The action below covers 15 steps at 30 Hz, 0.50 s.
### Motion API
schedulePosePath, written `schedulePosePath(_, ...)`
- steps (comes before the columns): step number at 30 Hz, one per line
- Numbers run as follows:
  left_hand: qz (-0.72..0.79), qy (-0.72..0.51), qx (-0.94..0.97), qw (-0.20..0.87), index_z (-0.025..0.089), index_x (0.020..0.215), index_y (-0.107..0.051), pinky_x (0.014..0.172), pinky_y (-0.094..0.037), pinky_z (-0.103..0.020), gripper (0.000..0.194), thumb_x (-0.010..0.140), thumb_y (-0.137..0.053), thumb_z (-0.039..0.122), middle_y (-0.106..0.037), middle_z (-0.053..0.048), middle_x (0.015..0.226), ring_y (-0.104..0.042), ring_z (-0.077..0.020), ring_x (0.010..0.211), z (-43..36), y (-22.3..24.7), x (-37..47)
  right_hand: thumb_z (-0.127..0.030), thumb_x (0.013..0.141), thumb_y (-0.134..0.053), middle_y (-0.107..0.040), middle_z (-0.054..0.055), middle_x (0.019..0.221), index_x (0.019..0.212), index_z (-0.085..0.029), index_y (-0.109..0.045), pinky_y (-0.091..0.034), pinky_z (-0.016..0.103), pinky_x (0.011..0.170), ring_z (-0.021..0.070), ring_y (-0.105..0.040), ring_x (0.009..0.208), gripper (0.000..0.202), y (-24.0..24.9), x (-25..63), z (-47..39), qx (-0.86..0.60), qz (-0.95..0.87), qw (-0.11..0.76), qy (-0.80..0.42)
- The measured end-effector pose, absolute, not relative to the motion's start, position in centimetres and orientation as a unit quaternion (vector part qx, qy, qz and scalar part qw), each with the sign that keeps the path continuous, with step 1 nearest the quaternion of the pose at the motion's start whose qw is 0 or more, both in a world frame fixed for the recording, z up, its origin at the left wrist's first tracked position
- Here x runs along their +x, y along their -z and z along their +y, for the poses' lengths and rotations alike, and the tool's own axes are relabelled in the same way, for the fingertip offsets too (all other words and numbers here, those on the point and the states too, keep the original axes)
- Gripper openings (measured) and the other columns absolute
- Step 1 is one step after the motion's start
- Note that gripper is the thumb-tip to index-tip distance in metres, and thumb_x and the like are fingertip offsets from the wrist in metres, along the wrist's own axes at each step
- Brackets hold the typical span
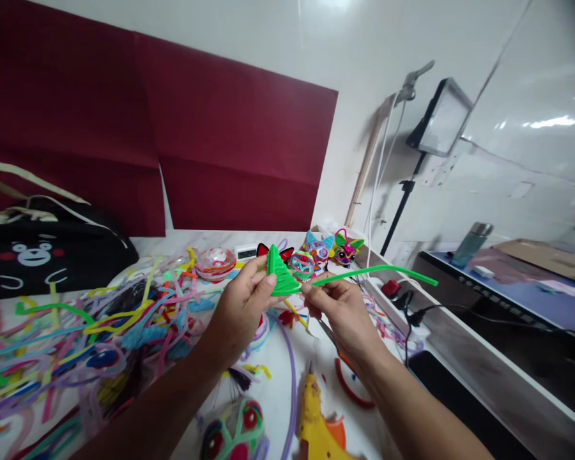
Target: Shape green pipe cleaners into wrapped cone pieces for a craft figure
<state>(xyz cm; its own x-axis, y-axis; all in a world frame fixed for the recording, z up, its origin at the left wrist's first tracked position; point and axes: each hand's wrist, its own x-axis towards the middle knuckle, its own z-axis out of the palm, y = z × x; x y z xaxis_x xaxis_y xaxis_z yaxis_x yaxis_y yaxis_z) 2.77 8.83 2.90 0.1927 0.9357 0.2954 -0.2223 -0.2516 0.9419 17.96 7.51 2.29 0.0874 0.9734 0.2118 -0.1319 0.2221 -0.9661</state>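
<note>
While the left hand [249, 287] pinches the green triangle [278, 276] above the table [276, 383], the right hand [340, 313] pinches the green strip [374, 271] by the triangle's corner; the strip's long end points past the table's right edge.

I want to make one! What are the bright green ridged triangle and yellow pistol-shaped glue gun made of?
The bright green ridged triangle looks like matte, fuzzy pipe cleaner: soft strands in rows, perhaps wired. The moulded body of the yellow pistol-shaped glue gun suggests smooth, hard plastic; its thin grey tip could be metal.
</note>
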Motion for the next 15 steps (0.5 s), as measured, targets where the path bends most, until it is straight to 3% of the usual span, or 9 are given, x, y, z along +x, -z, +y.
schedulePosePath(15,0.325,-0.535,0.611,0.484,0.011,0.135,-0.041,0.078,-0.056,-0.032,0.054,0.087,-0.053,0.035,-0.069,-0.012,0.109,-0.067,-0.0233,0.095,8.99,-2.56,2.56,-0.032,0.065,-0.072,-0.055,-0.003,0.050,0.066,-0.014,-0.062,-0.034,0.022,0.046,0.0073,-0.044,0.044,0.021,-2.60,18.13,7.61,-0.426,-0.520,0.579,-0.460)
